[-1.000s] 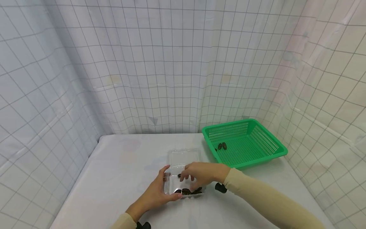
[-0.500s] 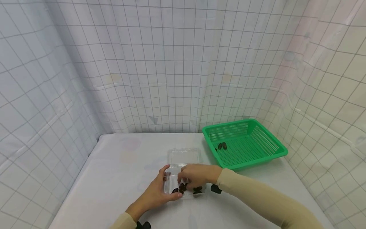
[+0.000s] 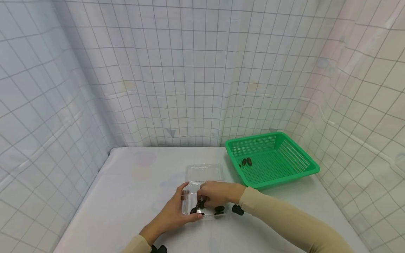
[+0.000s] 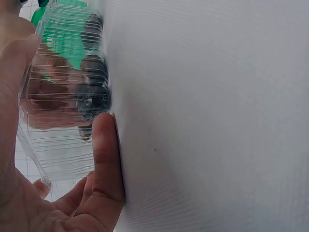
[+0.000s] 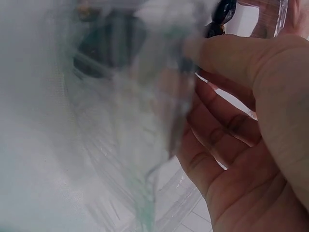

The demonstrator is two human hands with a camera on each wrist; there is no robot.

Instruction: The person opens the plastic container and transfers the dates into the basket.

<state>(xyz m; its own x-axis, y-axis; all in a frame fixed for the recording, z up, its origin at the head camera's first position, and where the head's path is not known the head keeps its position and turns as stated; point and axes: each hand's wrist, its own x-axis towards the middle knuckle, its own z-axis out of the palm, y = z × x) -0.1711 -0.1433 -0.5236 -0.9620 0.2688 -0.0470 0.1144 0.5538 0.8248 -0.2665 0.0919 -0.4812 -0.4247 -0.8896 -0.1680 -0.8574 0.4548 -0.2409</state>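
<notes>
A clear plastic clamshell box (image 3: 190, 200) lies on the white table with its lid (image 3: 205, 173) folded back. My left hand (image 3: 172, 212) grips the box's left end, thumb along the front wall and fingers at the back. Several dark, glossy oval pieces (image 3: 219, 208) lie inside; their exact kind is unclear. Reaching into the box, my right hand (image 3: 216, 193) pinches one dark piece (image 3: 203, 203) with thumb and fingers; the grip is partly hidden. Through the ribbed wall in the left wrist view, dark pieces (image 4: 94, 70) line the bottom.
A green plastic basket (image 3: 278, 179) stands at the back right, with a few similar dark pieces (image 3: 249, 161) at its left side. White gridded curtains (image 3: 177, 88) close off the back and sides of the table (image 3: 133, 189).
My right hand has lowered into the box and its fingers have closed in on the dark pieces, some of which have shifted. My left hand keeps its hold on the box.
</notes>
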